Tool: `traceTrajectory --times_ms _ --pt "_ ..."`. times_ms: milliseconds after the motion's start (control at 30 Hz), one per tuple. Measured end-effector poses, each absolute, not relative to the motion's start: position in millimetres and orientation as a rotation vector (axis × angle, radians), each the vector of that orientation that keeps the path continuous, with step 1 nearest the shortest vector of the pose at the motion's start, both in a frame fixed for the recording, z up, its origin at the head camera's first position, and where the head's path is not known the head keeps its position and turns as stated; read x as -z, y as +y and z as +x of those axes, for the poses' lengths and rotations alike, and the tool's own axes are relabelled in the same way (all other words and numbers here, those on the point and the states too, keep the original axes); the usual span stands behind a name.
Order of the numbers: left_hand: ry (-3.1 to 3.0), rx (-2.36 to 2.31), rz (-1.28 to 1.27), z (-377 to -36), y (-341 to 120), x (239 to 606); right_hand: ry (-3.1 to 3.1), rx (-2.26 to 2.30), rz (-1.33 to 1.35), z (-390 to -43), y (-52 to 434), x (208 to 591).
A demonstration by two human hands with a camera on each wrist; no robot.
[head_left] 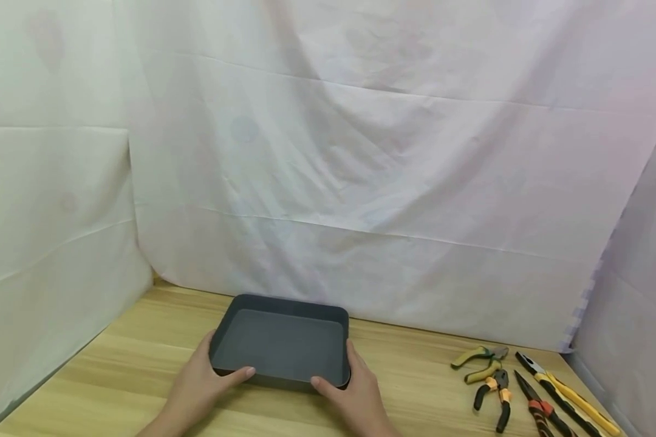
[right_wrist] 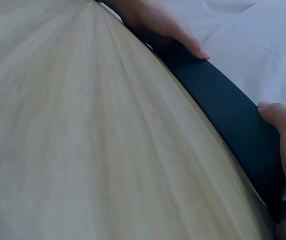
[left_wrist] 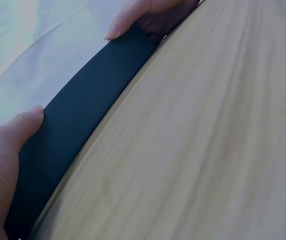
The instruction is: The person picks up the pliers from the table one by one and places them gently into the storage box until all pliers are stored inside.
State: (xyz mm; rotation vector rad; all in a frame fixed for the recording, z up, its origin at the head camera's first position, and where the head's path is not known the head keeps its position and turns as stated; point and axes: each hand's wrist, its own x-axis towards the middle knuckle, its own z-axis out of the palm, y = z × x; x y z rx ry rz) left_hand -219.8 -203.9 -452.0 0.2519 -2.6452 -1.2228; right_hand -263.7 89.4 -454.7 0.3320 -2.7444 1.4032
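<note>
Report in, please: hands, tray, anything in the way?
Left hand and right hand gripping the dark tray near its front corners. Tray open side up. In the way: perhaps white cloth close behind; four pliers lie apart, to the right.

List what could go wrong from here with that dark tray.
1. The left hand and right hand hold the tray along its near side and sides, with neither hand at the far edge; if lifted, it might tip forward.
2. That far edge sits close to the white cloth, so pushing it away could press into or snag the fabric.
3. Sliding it far to the right could knock the green-handled pliers.
</note>
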Motion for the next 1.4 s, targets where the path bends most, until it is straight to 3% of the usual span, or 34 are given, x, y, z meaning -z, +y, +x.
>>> traceTrajectory --times_ms 933,1400 --pt "-2.576 1.319 0.124 -240 -99 454 -2.878 -1.151 -0.081 -265 180 450" --pt "-2.596 1.316 0.061 -237 -79 453 -2.893 -1.133 -0.129 -259 193 446"
